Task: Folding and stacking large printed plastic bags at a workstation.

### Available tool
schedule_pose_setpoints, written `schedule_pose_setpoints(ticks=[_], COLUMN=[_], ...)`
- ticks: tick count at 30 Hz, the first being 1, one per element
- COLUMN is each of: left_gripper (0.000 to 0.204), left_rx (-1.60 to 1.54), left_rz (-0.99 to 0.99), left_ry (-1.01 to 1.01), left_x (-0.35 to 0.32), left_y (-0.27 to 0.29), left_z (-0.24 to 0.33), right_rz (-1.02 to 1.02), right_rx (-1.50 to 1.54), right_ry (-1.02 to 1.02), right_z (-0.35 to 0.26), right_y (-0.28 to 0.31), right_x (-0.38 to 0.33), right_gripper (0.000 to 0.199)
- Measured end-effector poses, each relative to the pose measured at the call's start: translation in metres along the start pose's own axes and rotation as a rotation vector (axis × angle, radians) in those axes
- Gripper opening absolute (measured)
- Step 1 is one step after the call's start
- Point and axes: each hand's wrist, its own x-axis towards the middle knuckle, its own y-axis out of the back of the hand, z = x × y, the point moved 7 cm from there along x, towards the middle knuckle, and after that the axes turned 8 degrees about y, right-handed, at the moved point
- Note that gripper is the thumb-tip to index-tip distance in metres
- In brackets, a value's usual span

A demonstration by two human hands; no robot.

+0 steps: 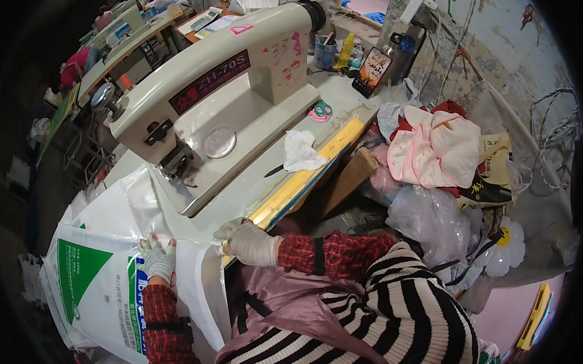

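Note:
My left hand, in a grey-white striped glove with bare fingertips, lies with its fingers spread on a white sack printed green and blue. The sack is at the lower left, on the near side of a large cream sewing machine. My right hand, gloved the same way, is by the table's front edge with curled fingers. Its fingertips meet the right corner of the sack and appear to pinch it. The needle area of the machine stands beyond both hands, apart from them.
On the table are green-handled scissors, a white cloth, a black pen and a propped phone. A yellow strip lines the table edge. Pink cloth and plastic bags are heaped at the right.

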Motion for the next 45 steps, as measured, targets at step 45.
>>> schedule_pose_setpoints(ticks=[45], left_gripper=[0.039], left_rx=[-0.785], left_rz=[0.241], left_ry=[1.262], left_x=[-0.502], left_y=[-0.338], left_z=[-0.423], right_rz=[-0.913], right_rx=[1.128], right_ry=[-0.029], right_z=[-0.352], right_y=[-0.199], right_x=[0.102], right_gripper=[0.033])
